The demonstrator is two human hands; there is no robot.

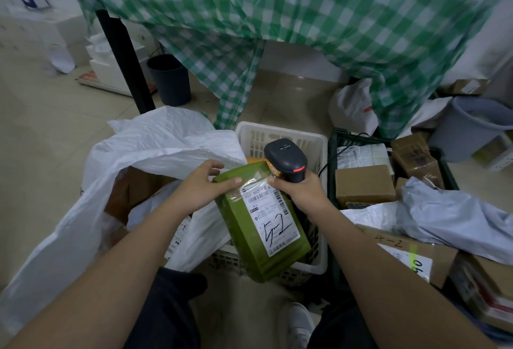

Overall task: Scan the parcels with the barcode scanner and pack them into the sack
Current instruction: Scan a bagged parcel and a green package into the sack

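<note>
At lower left the big white plastic sack (83, 204) gapes open. In the middle, the left hand (202, 186) pinches the green paper parcel (261, 226) (label up); the right hand (301, 191) grips the black barcode scanner (287, 160). Aim it at the stripes first, then drop the parcel left.

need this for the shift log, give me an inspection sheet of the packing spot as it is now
surface: tiled floor; no worktable in use.
job's things: green parcel with white shipping label up, over the white basket; barcode scanner; white sack open at left, parcels inside.
clutter: cardboard boxes in a dark crate, grey mailer bags, two bins.
grippers: left hand holds the parcel's top corner; right hand grips the scanner, thumb on the label.
cables: dark cable behind the scanner; its ends are hidden.
surroundings: green checked cloth over a table, white wall.
</note>
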